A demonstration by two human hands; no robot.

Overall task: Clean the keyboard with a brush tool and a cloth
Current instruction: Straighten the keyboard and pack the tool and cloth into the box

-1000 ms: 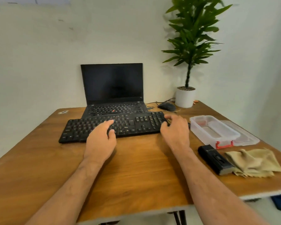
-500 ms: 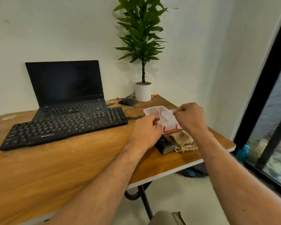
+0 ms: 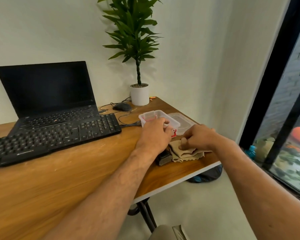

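Observation:
The black keyboard [image 3: 55, 135] lies on the wooden table [image 3: 42, 187] in front of an open laptop [image 3: 47, 94]. A beige cloth [image 3: 185, 154] lies crumpled near the table's right front corner. My right hand [image 3: 199, 137] is on it, thumb and curled fingers pinching its folds. Just left of the cloth lies a black brush tool [image 3: 164, 159], mostly covered by my left hand [image 3: 154, 135]. That hand's fingers curl against the near wall of a clear plastic box [image 3: 156, 115]; their tips are hidden, so I cannot tell whether they hold anything.
The box's lid [image 3: 182, 120] lies to its right. A mouse [image 3: 122, 106], cables and a potted plant [image 3: 139, 94] stand at the back. The table edge runs just right of the cloth, with a dark window frame [image 3: 267, 101] beyond.
Both hands left the keyboard and moved right. My right hand came down from above the box onto the cloth; my left settled over the black tool by the box.

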